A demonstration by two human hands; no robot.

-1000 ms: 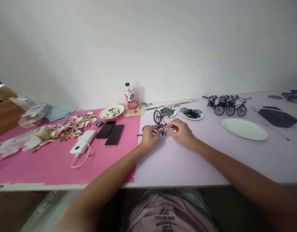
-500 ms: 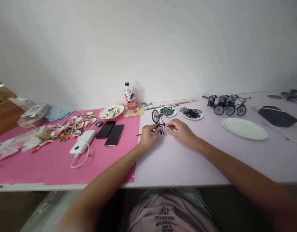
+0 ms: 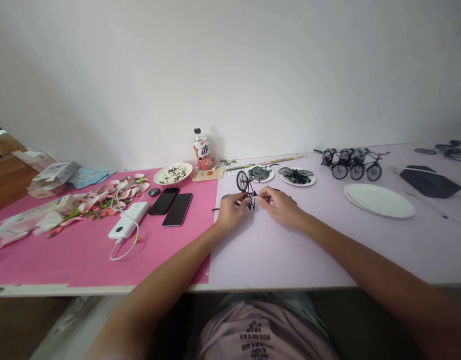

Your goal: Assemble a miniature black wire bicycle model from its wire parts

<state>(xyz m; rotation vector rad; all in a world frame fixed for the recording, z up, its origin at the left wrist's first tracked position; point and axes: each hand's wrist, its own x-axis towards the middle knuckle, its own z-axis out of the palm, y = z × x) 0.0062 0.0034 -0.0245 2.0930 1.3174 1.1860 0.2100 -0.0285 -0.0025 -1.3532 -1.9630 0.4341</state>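
Observation:
A small dark model bicycle point(image 3: 242, 181) is held up between my hands, one spoked wheel raised toward the wall. My left hand point(image 3: 231, 211) pinches its frame from the left. On the right, my right hand point(image 3: 283, 206) has its fingertips closed on a thin object that touches the frame; its full shape is too small to tell. Some dark parts lie on the table partly behind both hands. Just beyond them stand a plate of green parts point(image 3: 259, 173) and a plate of black parts point(image 3: 298, 176).
Assembled model bicycles point(image 3: 356, 164) stand at the back right, near stacked white plates point(image 3: 380, 200) and a dark block point(image 3: 430, 181). Leftward are a bottle point(image 3: 202, 151), a bowl point(image 3: 173, 173), two phones point(image 3: 177, 209), a white power bank point(image 3: 128, 220) and scattered petals point(image 3: 128, 191).
My right hand has shifted slightly, and dark parts on the table behind it now show more. My left hand and the model bicycle are almost still.

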